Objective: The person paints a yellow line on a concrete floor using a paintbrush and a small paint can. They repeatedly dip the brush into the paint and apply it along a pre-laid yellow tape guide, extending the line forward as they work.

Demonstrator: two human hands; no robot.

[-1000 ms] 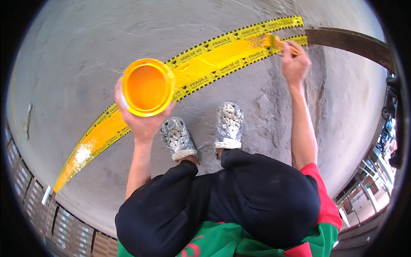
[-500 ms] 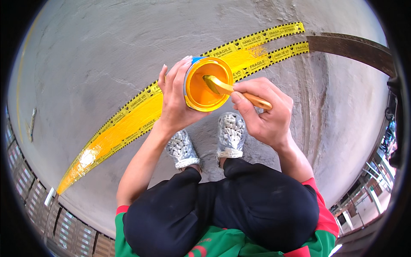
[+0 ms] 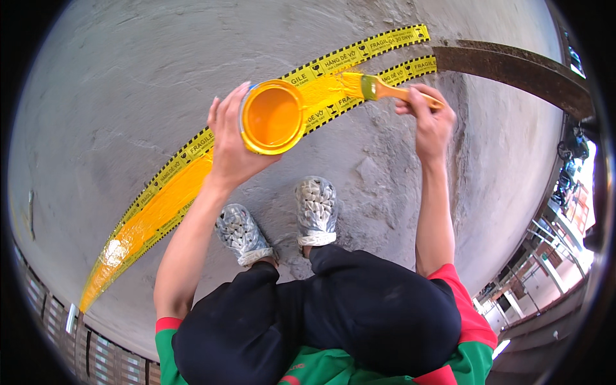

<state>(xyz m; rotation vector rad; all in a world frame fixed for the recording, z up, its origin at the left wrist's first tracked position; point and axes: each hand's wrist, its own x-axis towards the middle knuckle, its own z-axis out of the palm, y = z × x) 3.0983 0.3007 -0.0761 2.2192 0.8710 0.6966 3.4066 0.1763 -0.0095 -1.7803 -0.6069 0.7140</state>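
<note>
My left hand (image 3: 232, 138) is wrapped round the side of a paint can (image 3: 243, 106), tilted so that the yellow-orange paint (image 3: 274, 117) inside shows. In my right hand (image 3: 431, 119) is a paintbrush (image 3: 391, 91), held by its orange handle. Its yellow-coated bristles lie at the floor, on the painted stripe (image 3: 170, 199) near its right end. Two strips of yellow warning tape (image 3: 340, 60) with black-checked edges border the stripe on both sides. The can hides part of the stripe's middle.
Grey concrete floor (image 3: 128, 77) surrounds the stripe. A brown metal strip (image 3: 507, 64) continues from the tape's right end. My feet, in pale perforated clogs (image 3: 317, 208), are just below the stripe. A slatted grating (image 3: 102, 350) lies at lower left, a small stick (image 3: 31, 215) above it.
The brush has come out of the can and moved right, down to the stripe. My left hand and the can have shifted left in the picture as the view moved.
</note>
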